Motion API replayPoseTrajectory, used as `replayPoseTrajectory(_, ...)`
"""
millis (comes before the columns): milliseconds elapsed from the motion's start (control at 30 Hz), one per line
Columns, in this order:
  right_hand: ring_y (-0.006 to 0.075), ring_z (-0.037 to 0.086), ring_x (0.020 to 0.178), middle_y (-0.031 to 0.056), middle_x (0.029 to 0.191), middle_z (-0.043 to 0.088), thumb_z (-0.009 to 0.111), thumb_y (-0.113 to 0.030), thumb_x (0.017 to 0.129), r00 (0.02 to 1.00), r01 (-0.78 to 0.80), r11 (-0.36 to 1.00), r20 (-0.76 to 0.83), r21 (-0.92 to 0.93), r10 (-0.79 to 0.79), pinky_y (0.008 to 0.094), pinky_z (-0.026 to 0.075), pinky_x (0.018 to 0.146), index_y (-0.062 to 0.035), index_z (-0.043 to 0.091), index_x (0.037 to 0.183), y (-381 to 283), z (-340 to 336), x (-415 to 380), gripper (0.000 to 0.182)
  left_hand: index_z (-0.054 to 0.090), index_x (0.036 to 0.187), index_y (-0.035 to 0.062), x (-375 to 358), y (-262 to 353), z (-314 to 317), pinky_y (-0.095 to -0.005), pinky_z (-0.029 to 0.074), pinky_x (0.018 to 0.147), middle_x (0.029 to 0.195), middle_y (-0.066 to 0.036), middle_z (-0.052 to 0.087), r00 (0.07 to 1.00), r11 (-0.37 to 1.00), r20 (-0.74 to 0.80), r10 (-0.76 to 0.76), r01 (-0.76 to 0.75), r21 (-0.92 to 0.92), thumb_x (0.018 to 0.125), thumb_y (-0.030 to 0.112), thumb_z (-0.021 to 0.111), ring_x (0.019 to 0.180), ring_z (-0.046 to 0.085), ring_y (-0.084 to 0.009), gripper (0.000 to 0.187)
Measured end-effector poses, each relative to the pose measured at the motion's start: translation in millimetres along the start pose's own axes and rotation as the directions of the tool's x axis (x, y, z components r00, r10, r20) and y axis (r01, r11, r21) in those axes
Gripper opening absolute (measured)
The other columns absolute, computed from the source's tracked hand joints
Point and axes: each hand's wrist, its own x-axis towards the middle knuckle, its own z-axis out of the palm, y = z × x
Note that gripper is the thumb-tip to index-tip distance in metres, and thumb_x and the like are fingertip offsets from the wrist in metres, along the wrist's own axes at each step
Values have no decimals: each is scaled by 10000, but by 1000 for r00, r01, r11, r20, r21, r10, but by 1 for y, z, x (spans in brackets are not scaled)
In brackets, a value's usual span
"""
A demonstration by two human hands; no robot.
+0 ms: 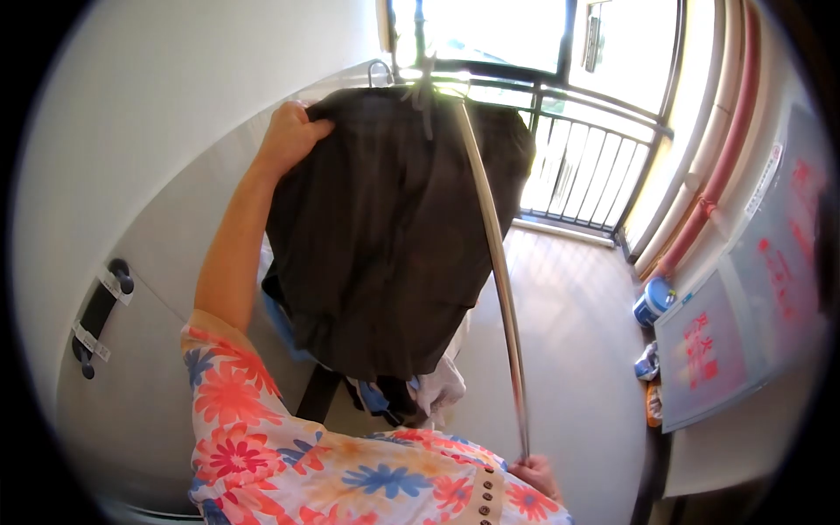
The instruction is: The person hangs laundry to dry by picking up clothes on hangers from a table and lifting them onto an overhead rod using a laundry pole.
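Note:
Black, wide-cut shorts (385, 219) hang in front of me, gathered at the waist, with a grey cord near the top middle. My left hand (293, 140) is raised and closed on the upper left edge of their waistband. Low at my right side, my right hand (535, 477) grips the bottom end of a long shiny metal pole (499, 254). The pole slants up across the front of the shorts to their waist, where glare hides exactly how it meets them. A curved metal hook (379, 73) shows just above the waistband.
Other clothes (442, 389) hang or lie behind and below the shorts. A black railing (586, 166) and bright window stand ahead. To the right are a red pipe (733, 140), a blue-and-white bucket (654, 302) and a cabinet with red lettering (735, 341). A black handle (98, 313) is on the left.

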Motion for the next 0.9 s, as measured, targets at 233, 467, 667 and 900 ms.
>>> replayPoseTrajectory(233,62,438,444,-11,522,493,583,-58,744,999,33,998,39,52,-35,211,333,413,-27,532,638,-13,5,0,122,583,920,-51,9,38,8,-244,471,617,785,-72,609,999,987,27,21,-16,-160,720,20,531,659,571,-123,218)
replayPoseTrajectory(467,58,388,404,-16,476,445,600,-59,737,990,139,988,19,63,-141,211,291,377,-13,537,634,-19,0,9,130,591,900,-48,21,72,24,-246,475,613,765,-82,610,994,959,47,103,-87,-269,704,35,546,645,577,-133,218)
replayPoseTrajectory(667,62,372,383,-6,462,434,586,-34,742,957,284,949,18,136,-289,212,273,362,-16,520,603,-38,5,22,155,589,885,-59,42,110,37,-243,473,601,750,-88,605,988,952,-1,154,-149,-266,663,44,546,625,573,-141,248)
replayPoseTrajectory(900,65,375,375,10,478,435,563,0,741,904,421,869,-48,258,-424,206,274,340,-2,505,613,-76,5,37,140,552,1009,0,73,143,43,-281,463,684,832,-106,604,878,888,-153,454,-432,158,669,131,591,742,575,-187,367)
